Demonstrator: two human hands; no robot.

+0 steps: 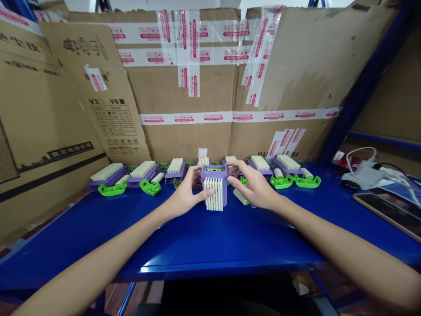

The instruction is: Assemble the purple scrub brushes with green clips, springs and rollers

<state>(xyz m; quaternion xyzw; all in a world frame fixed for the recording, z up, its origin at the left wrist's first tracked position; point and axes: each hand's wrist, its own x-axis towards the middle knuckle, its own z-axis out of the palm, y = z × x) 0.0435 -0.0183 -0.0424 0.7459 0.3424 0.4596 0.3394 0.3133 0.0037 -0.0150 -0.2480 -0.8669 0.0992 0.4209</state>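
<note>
Between my two hands a purple brush head [224, 193] stands tilted up, its cream bristles [213, 199] turned toward me and a green part showing at its top opening. My left hand [187, 193] grips it from the left, thumb across the bristles and fingers behind. At the right upper edge, my right hand [251, 182] has its thumb and fingers closed on the purple frame. Just under my right hand lies a cream roller [241, 197]. Behind stands a row of similar purple brush heads, including one [176, 166] left of the held one.
Green brackets [112, 188] and small cream rollers [158, 177] lie along the row on the blue table [210, 245]. Taped cardboard [190, 92] walls the back and left. A phone [388, 213] and a white charger with cables [365, 173] sit at the right.
</note>
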